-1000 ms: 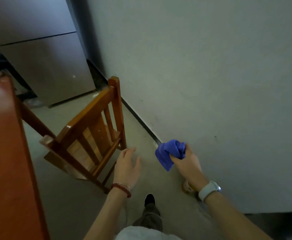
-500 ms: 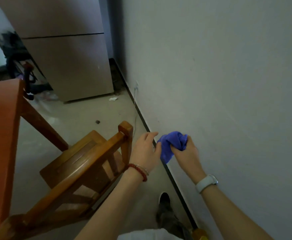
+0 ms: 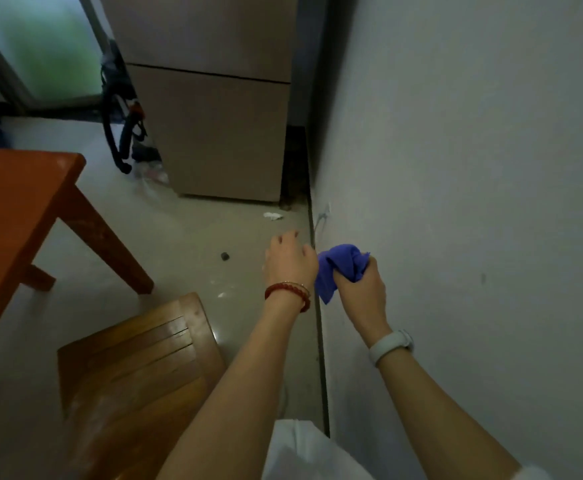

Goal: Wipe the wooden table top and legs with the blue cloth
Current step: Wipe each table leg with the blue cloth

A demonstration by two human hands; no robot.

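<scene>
My right hand [image 3: 361,287] grips the bunched blue cloth [image 3: 338,268] in front of me, close to the white wall. My left hand [image 3: 290,263] hovers just left of the cloth with loosely bent fingers and holds nothing. The reddish wooden table [image 3: 9,202] fills the left side; one corner and a slanting leg [image 3: 105,239] show. Both hands are well to the right of the table, above the floor.
A wooden chair seat [image 3: 134,372] lies low in front, left of my arms. A tall beige fridge [image 3: 214,129] stands at the back against the wall [image 3: 473,168]. Dark cables and bits of litter [image 3: 272,215] lie on the floor near it.
The view has swung up and left, showing the table corner, its leg and the fridge. My hands stay together with the cloth in the right one; the chair back has left the view.
</scene>
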